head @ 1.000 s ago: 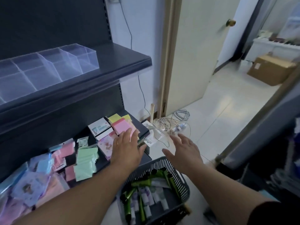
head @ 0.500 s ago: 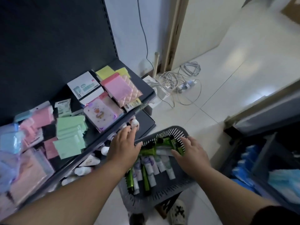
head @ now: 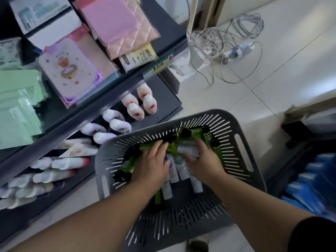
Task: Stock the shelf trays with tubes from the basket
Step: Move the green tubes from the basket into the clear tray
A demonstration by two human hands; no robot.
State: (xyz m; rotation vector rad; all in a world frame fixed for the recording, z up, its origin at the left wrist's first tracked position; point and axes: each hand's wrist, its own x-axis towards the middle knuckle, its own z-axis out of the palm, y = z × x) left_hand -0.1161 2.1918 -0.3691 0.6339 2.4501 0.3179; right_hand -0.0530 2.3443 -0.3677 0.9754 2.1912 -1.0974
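A grey slotted basket (head: pixel 238 140) stands on the floor below me. It holds several green tubes (head: pixel 198 133) with black caps and several white tubes (head: pixel 181 172). Both hands are down inside it. My left hand (head: pixel 151 165) lies palm down on the green tubes, its thumb hidden, so its hold is unclear. My right hand (head: pixel 204 160) curls its fingers around the white tubes beside it. The clear shelf trays are out of view.
To the left, a dark shelf unit (head: pixel 101 108) carries pink and green packets above, and white tubes and small bottles (head: pixel 138 104) on its bottom shelf. Tangled cables and a power strip (head: pixel 234 51) lie on the tiled floor. Blue packs (head: pixel 309 188) sit at the right.
My view has tipped down from the upper shelf to the basket. Both hands dropped from above the basket rim into it and now rest on the tubes.
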